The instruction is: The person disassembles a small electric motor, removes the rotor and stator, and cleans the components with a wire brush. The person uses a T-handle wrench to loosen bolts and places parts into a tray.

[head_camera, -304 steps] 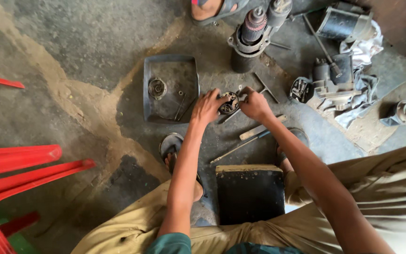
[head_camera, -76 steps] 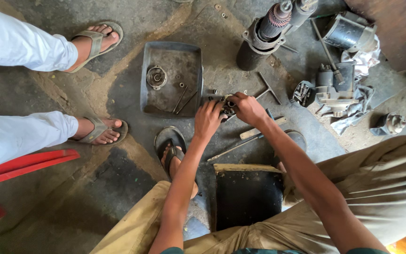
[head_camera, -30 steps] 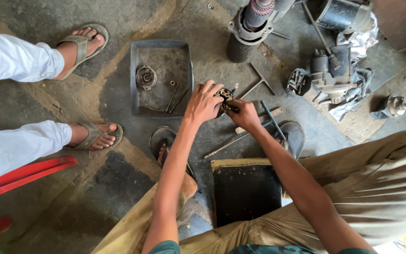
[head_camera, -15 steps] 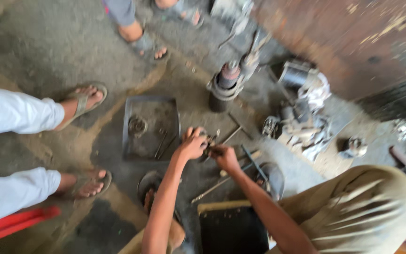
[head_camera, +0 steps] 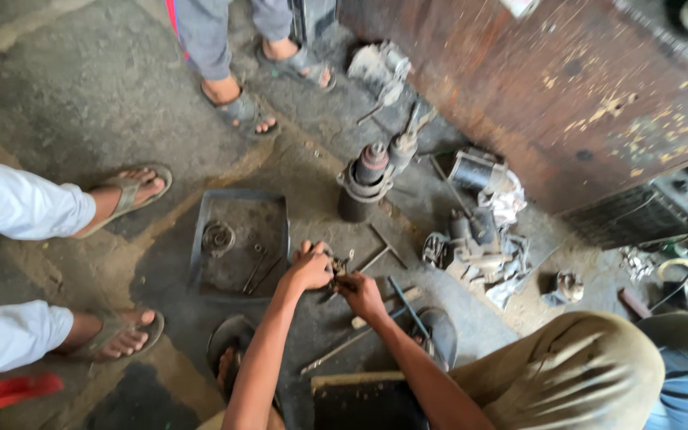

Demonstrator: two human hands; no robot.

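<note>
Both hands' grip (head_camera: pixel 334 279) encloses small metal part (head_camera: pixel 337 275)

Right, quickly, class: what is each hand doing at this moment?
Left hand: closed on the small dark metal part.
Right hand: closed on the same part from the other side.

Metal tray (head_camera: pixel 199 239) lies left of both hands (head_camera: pixel 336 279), motor parts (head_camera: pixel 475 239) right.
</note>
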